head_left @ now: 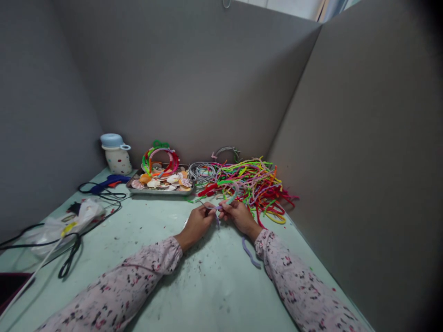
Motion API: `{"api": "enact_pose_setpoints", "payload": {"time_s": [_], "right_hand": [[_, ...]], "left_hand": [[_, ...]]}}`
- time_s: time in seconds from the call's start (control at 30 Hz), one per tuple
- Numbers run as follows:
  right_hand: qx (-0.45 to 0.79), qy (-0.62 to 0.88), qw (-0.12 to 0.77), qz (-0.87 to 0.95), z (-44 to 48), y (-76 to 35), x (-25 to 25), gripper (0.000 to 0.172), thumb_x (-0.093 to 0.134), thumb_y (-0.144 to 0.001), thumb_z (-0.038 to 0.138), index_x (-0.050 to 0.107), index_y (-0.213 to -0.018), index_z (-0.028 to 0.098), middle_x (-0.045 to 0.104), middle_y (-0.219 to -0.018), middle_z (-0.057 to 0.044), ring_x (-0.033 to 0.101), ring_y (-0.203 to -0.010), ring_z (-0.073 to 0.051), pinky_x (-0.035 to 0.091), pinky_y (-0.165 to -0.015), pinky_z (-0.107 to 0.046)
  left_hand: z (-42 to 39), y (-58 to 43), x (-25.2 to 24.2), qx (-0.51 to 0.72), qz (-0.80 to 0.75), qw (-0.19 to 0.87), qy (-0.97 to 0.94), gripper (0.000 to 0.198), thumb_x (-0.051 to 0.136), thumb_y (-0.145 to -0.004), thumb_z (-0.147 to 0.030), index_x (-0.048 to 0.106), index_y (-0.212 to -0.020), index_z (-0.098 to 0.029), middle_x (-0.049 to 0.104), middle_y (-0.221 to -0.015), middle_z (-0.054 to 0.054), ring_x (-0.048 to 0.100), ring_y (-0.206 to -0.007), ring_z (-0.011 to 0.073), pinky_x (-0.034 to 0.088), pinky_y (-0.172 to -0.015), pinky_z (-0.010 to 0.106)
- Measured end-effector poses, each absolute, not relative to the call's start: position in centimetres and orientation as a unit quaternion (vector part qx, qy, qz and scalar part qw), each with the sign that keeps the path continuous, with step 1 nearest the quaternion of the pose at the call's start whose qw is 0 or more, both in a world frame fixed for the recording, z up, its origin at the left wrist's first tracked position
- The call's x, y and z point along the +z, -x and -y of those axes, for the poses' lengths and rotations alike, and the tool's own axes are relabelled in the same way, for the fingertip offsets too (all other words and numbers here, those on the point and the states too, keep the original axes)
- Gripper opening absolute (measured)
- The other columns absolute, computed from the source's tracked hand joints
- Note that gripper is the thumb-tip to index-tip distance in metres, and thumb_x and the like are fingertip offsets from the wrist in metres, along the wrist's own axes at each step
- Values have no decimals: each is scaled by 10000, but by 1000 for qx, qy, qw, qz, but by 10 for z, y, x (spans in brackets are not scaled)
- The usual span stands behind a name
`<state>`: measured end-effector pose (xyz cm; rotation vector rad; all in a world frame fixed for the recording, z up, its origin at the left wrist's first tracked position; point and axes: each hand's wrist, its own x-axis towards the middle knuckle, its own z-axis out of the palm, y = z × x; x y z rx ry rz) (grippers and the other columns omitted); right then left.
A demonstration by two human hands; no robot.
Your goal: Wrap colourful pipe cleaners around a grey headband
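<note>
My left hand (200, 220) is closed in a pinch on the bare end of a thin wire (204, 204) and a purple pipe cleaner (218, 220) at the middle of the table. Close beside it, my right hand (240, 217) pinches the same curved wire where it is wrapped in fuzzy pipe cleaner. Mint-green wrapping (234, 196) shows above the right fingers, and a purple tail hangs down between the hands. Under my right wrist, a loose purple piece of pipe cleaner (251, 255) lies on the table. My fingers hide the exact grip points.
Behind my hands stands a metal tray (162, 192) of seashells with wrapped colourful hoops (161, 159) on top. Coiled grey wires (204, 171) and a heap of pipe cleaners (256, 180) lie right of it. At left are a bottle (116, 154), black cable (74, 251) and plastic bag (86, 216). Grey partitions enclose the table.
</note>
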<state>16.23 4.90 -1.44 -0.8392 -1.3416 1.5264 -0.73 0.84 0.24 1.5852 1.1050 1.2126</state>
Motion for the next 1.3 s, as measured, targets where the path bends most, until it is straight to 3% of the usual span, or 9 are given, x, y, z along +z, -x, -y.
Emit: {"api": "enact_pose_setpoints", "payload": {"time_s": [0.2,0.6,1.03,1.3], "right_hand": [[625,346,454,532,-48,-162,-14,281,731,-723,413,681,-784,144,684,-695,-35,622,-604,-140,458,-540,-246],[636,336,451,528,-46,-161,-8,278,742,-703,407,676,-758,143,673,-735,-35,619,-633,-139,437,-512,-230],[645,319,445,533,-49,-162,-15,261,722,-735,385,683,-833,146,674,-746,-31,621,-616,-125,426,-492,-206],[652,322,428,537,-49,-163,-14,273,692,-761,395,686,-832,131,687,-707,-40,603,-586,-118,425,-514,-214]], "left_hand": [[-11,10,-4,457,-475,374,-653,191,516,-816,-312,602,-825,-142,588,-638,0,476,-551,115,352,-539,224],[-10,10,-2,454,-469,364,-664,204,499,-829,-311,616,-828,-144,605,-670,13,494,-595,128,367,-575,233],[-10,10,-3,460,-477,348,-663,234,510,-825,-345,624,-778,-147,595,-623,1,481,-549,122,352,-555,231],[-8,10,-1,448,-485,345,-667,254,499,-832,-358,630,-848,-141,554,-590,-11,456,-523,122,335,-529,231]]}}
